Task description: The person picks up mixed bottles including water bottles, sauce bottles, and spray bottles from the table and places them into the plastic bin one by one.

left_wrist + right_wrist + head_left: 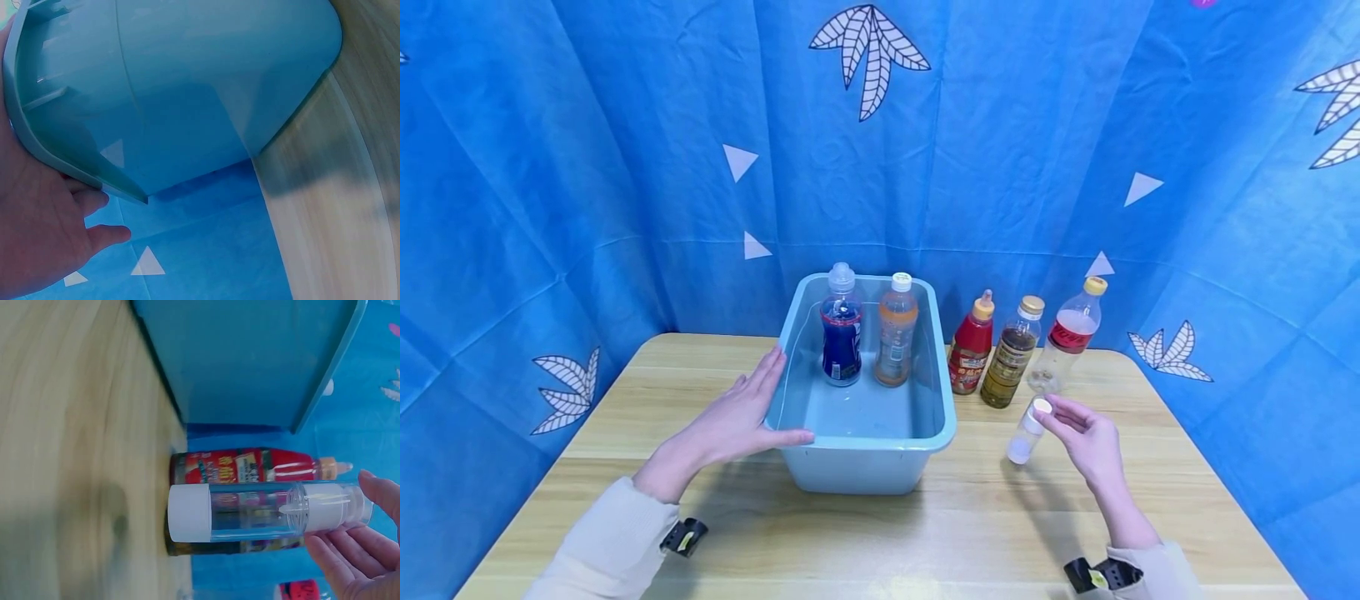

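My left hand (726, 421) rests on the near left corner of a light blue plastic basin (857, 467), fingers stretched along the side rim and thumb over the front rim. In the left wrist view the basin's outer wall (181, 81) fills much of the picture. At the right, my right hand (1086, 442) pinches the top of a small clear pump bottle (1025, 435) between thumb and fingers. The right wrist view shows this bottle's white base (189, 512) and see-through body. Inside the basin stand a dark blue bottle (841, 337) and an orange-banded clear bottle (895, 337).
Right of the basin stand a red ketchup bottle (968, 358), a bottle of brown liquid (1011, 362) and a clear bottle with a red label (1069, 333). All are on a wooden table (955, 533). A blue curtain (1000, 167) hangs close behind.
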Tool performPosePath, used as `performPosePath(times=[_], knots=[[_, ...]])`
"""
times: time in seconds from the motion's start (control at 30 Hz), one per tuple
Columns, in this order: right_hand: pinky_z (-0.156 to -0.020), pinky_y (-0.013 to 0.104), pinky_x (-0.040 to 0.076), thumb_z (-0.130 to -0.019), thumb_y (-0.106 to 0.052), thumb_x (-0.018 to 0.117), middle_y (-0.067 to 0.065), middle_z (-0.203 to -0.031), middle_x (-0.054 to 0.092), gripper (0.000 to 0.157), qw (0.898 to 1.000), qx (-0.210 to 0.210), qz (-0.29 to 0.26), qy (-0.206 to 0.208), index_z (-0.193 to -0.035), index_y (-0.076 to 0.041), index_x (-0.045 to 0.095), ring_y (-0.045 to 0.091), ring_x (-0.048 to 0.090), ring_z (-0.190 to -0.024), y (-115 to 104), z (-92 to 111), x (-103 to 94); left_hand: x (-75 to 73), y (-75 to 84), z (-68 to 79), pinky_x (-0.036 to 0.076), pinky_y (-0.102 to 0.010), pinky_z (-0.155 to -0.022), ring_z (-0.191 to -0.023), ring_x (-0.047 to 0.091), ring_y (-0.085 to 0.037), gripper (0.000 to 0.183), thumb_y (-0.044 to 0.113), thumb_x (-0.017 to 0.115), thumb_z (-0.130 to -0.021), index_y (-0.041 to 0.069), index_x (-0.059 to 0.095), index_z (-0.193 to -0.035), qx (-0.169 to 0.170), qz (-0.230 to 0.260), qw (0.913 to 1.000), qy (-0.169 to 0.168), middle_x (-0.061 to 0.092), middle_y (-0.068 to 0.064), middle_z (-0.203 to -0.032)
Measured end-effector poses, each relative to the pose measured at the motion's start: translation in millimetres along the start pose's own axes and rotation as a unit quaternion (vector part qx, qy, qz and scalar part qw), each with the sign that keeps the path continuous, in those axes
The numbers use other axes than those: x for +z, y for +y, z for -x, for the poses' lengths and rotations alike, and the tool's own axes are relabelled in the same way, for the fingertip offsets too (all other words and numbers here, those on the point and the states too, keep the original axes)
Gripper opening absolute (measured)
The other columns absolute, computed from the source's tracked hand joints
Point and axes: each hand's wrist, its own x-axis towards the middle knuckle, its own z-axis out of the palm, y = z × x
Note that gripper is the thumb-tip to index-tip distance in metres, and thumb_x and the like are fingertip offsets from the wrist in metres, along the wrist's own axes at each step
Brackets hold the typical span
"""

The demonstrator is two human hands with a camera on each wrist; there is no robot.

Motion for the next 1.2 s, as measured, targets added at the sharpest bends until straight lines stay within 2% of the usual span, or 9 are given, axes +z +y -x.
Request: performPosePath(times=[0.2, 0.33, 0.43, 0.57, 0.6, 0.67, 0.83, 0.9, 1.2], knots=[[-0.066, 0.014, 0.048, -0.073, -0.037, 0.071, -0.004, -0.101, 0.065, 0.042, 0.999, -0.037, -0.012, -0.026, -0.112, -0.026, 0.063, 0.007, 0.061, -0.087, -14, 0, -5.8, -0.7, 0.0, -0.2, 0.013, -0.054, -0.102, -0.133, 0.003, -0.03, 0.115, 0.076, 0.048, -0.065, 0.001, 0.005, -0.142, 0.003, -0.002, 1.0, 0.001, 0.0, -0.014, -0.147], [-0.066, 0.016, 0.049, -0.074, -0.025, 0.072, 0.007, -0.102, 0.064, 0.041, 0.994, -0.056, -0.057, -0.072, -0.112, -0.013, 0.063, 0.011, 0.062, -0.087, -63, 11, -16.1, -0.9, -0.1, -0.4, 0.012, -0.054, -0.102, -0.133, 0.002, -0.029, 0.116, 0.076, 0.049, -0.065, 0.001, 0.006, -0.141, 0.003, -0.006, 1.0, 0.001, 0.0, -0.014, -0.147], [-0.065, 0.018, 0.049, -0.074, -0.023, 0.073, 0.009, -0.099, 0.065, 0.039, 0.993, -0.056, -0.067, -0.079, -0.11, -0.01, 0.064, 0.013, 0.062, -0.085, -97, 19, -20.2, -1.1, 0.2, -0.4, 0.011, -0.054, -0.102, -0.133, 0.002, -0.03, 0.116, 0.076, 0.048, -0.065, 0.0, 0.006, -0.141, 0.004, -0.011, 0.9999, 0.001, 0.001, -0.015, -0.147], [-0.067, 0.021, 0.05, -0.075, -0.019, 0.072, 0.008, -0.099, 0.065, 0.036, 0.992, -0.06, -0.068, -0.084, -0.109, -0.01, 0.064, 0.015, 0.061, -0.087, -114, 21, -21.9, -1.5, 0.7, -0.4, 0.011, -0.054, -0.102, -0.133, 0.002, -0.031, 0.116, 0.077, 0.047, -0.065, 0.0, 0.006, -0.141, 0.007, -0.016, 0.9998, -0.001, 0.001, -0.015, -0.147], [-0.066, 0.019, 0.05, -0.075, -0.015, 0.071, 0.007, -0.1, 0.065, 0.034, 0.989, -0.074, -0.092, -0.086, -0.109, -0.01, 0.065, 0.013, 0.061, -0.087, -116, 20, -21.3, -1.6, 0.6, -0.4, 0.011, -0.054, -0.102, -0.133, 0.003, -0.032, 0.116, 0.077, 0.047, -0.065, -0.001, 0.006, -0.141, 0.007, -0.017, 0.9998, -0.001, 0.001, -0.016, -0.147], [-0.069, 0.02, 0.05, -0.077, -0.018, 0.07, 0.01, -0.102, 0.064, 0.036, 0.99, -0.072, -0.073, -0.097, -0.11, -0.007, 0.063, 0.015, 0.061, -0.089, -141, 26, -24.1, -1.8, 0.9, -0.2, 0.011, -0.054, -0.102, -0.133, 0.003, -0.032, 0.116, 0.077, 0.047, -0.065, -0.001, 0.006, -0.141, 0.007, -0.019, 0.9998, -0.002, 0.001, -0.016, -0.147], [-0.071, 0.013, 0.046, -0.08, -0.024, 0.067, 0.018, -0.103, 0.062, 0.041, 0.993, -0.07, 0.002, -0.099, -0.11, 0.001, 0.06, -0.001, 0.058, -0.085, -207, 43, -29.7, -2.8, 1.1, 0.0, 0.012, -0.054, -0.102, -0.133, 0.004, -0.033, 0.116, 0.077, 0.047, -0.065, -0.002, 0.007, -0.141, 0.011, -0.024, 0.9997, -0.001, 0.002, -0.017, -0.147], [-0.071, 0.011, 0.045, -0.08, -0.023, 0.066, 0.017, -0.102, 0.062, 0.04, 0.991, -0.083, 0.009, -0.102, -0.11, 0.002, 0.06, -0.007, 0.055, -0.083, -216, 44, -30.7, -3.0, 1.0, -0.1, 0.012, -0.054, -0.102, -0.133, 0.004, -0.032, 0.116, 0.077, 0.047, -0.065, -0.002, 0.007, -0.141, 0.011, -0.025, 0.9996, -0.002, 0.002, -0.017, -0.147], [-0.07, 0.015, 0.047, -0.081, -0.022, 0.065, 0.015, -0.102, 0.063, 0.036, 0.985, -0.119, 0.017, -0.121, -0.11, -0.001, 0.061, -0.004, 0.055, -0.085, -246, 42, -34.9, -3.1, 1.2, -0.2, 0.013, -0.053, -0.102, -0.133, 0.003, -0.032, 0.116, 0.077, 0.046, -0.065, -0.002, 0.007, -0.141, 0.01, -0.025, 0.9996, -0.005, 0.002, -0.017, -0.147]])
